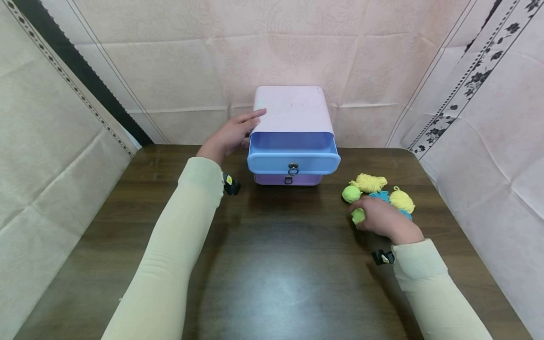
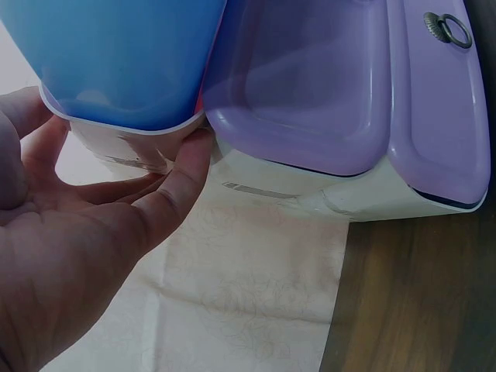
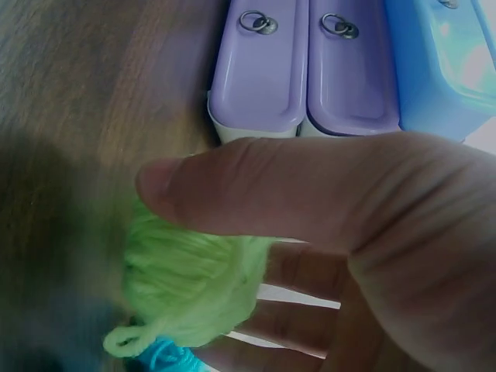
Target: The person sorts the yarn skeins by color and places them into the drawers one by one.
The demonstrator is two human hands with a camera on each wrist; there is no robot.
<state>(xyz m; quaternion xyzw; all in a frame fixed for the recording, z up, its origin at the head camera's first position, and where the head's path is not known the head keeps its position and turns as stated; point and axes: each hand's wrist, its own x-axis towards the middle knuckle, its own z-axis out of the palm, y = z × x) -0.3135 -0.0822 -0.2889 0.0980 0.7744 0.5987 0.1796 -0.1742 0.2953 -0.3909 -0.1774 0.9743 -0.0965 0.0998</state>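
A small drawer cabinet (image 1: 293,108) with a pale top stands at the table's back; its blue top drawer (image 1: 293,164) is pulled out. Against the cabinet's left side and top edge rests my left hand (image 1: 231,137), with its fingers fairly straight. Two purple drawers (image 2: 310,85) lie closed below the blue one, as the left wrist view shows. My right hand (image 1: 382,218) pinches a light green yarn ball (image 3: 194,279) between thumb and fingers. Beside it are another green yarn ball (image 1: 351,194), yellow yarn balls (image 1: 401,199) and blue yarn (image 1: 380,195), partly hidden by the hand.
The dark wooden table (image 1: 272,264) stretches in front of the cabinet. Pale patterned cloth (image 1: 170,71) hangs behind and at both sides. Small ring pulls (image 1: 293,170) hang on the drawer fronts.
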